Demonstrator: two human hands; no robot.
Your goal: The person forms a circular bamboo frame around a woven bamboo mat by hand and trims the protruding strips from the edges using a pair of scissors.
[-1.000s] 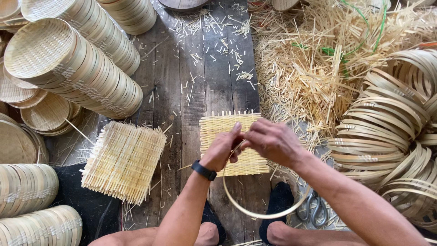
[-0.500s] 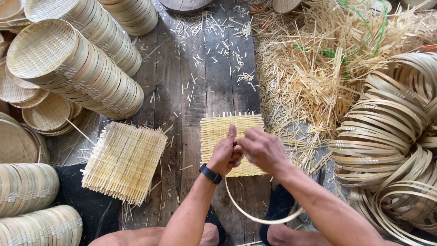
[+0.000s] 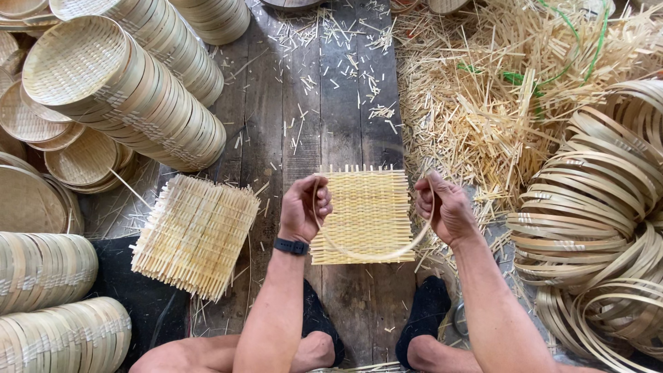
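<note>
My left hand (image 3: 303, 208) and my right hand (image 3: 445, 208) each grip one side of a thin bamboo hoop (image 3: 369, 255), held up over a square woven bamboo mat (image 3: 366, 211) that lies on the dark wooden floor (image 3: 304, 103). The hoop's lower arc sags across the mat's near edge. A black watch is on my left wrist. My feet in black socks rest just below the mat.
A stack of woven mats (image 3: 195, 235) lies to the left. Stacks of finished round bamboo trays (image 3: 131, 90) fill the left side. A pile of bamboo splints (image 3: 497, 97) and coiled bamboo hoops (image 3: 608, 207) sit at the right. Scissors (image 3: 459, 321) lie by my right foot.
My hands were together over the mat's near edge with the hoop hanging below; they have moved apart, lifting the hoop and spreading it over the mat.
</note>
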